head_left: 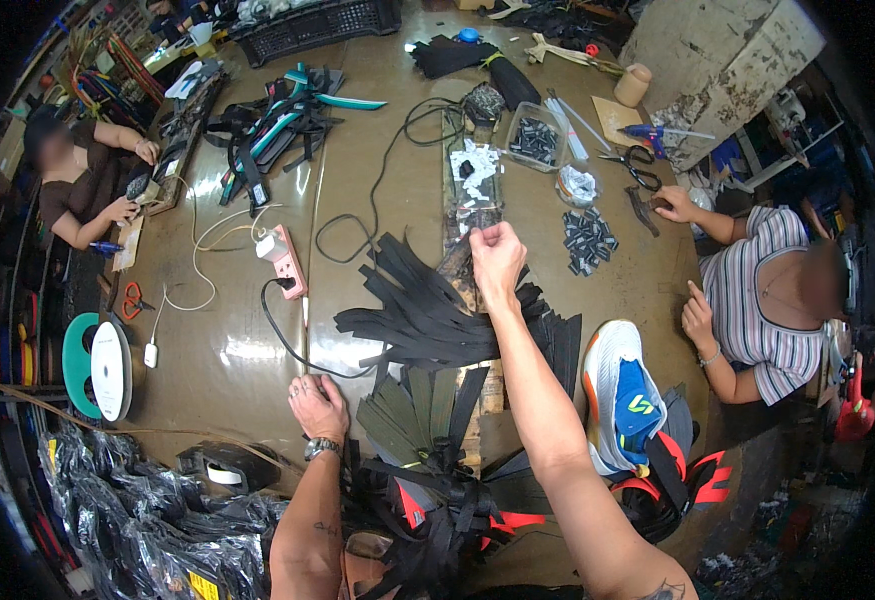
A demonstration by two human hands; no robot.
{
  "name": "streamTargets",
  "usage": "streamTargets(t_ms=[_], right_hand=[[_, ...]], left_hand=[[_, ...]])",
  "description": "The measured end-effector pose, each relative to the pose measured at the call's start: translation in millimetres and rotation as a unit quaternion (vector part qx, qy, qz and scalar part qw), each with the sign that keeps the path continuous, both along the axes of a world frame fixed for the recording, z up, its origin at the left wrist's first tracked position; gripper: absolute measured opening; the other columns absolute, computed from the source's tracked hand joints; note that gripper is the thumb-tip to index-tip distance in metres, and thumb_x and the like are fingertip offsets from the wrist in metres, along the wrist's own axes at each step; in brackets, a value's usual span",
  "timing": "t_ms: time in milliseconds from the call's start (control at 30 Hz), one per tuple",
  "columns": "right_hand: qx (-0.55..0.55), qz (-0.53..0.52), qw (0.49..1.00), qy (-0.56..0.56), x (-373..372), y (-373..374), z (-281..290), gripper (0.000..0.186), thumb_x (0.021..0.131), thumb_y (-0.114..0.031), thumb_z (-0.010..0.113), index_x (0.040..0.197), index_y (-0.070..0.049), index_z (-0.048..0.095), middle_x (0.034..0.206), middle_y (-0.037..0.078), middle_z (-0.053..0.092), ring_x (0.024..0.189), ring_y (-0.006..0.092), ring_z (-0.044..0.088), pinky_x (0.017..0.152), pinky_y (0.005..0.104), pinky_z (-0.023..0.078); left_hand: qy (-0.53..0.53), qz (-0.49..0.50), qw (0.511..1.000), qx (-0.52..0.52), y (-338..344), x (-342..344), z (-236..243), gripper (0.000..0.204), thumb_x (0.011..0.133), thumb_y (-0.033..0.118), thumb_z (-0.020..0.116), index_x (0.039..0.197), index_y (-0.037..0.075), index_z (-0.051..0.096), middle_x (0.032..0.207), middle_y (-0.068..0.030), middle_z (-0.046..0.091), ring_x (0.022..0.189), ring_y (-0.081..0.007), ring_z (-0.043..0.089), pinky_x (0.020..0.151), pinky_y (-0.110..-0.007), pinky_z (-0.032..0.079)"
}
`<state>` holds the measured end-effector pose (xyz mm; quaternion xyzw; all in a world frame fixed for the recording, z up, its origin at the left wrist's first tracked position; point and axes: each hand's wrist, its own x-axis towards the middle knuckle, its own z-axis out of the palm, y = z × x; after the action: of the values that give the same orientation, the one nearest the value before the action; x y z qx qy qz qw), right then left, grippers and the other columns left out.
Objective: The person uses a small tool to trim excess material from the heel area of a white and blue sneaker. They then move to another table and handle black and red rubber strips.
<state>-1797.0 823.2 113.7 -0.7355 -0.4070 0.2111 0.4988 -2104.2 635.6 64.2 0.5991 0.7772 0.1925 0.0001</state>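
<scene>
Right hand fingers pinched on a black strap; left hand flat, fingers spread on table

A wide brown tabletop fills the middle of the frame. Black straps fan out at its centre, with olive straps below them. A pink power strip lies left of centre, a clear tub of black clips and scissors at upper right, and a white tape reel at the left edge.
</scene>
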Motion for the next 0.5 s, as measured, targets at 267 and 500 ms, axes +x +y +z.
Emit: streamTargets(t_ms=[267, 500], right_hand=[[-0.003, 0.005, 1.0, -0.012, 0.2, 0.1, -1.7, 0.022, 0.083, -0.02, 0.071, 0.081, 0.002, 0.066, 0.074, 0.02, 0.071, 0.071, 0.0356, 0.071, 0.07, 0.0444, 0.053], [-0.016, 0.001, 1.0, -0.007, 0.3, 0.7, -3.0, 0.022, 0.082, -0.02, 0.071, 0.081, 0.0, 0.066, 0.074, 0.019, 0.071, 0.071, 0.0359, 0.07, 0.07, 0.0447, 0.053]], left_hand=[[0.012, 0.006, 1.0, -0.006, 0.0, 0.0, -0.9, 0.021, 0.093, 0.02, 0.058, 0.085, 0.001, 0.056, 0.091, -0.0184, 0.056, 0.093, -0.0373, 0.055, 0.081, -0.047, 0.043], [0.013, 0.007, 1.0, -0.012, -0.1, -0.1, -1.4, 0.021, 0.094, 0.021, 0.058, 0.086, 0.001, 0.056, 0.091, -0.0187, 0.056, 0.094, -0.0375, 0.055, 0.082, -0.047, 0.043]])
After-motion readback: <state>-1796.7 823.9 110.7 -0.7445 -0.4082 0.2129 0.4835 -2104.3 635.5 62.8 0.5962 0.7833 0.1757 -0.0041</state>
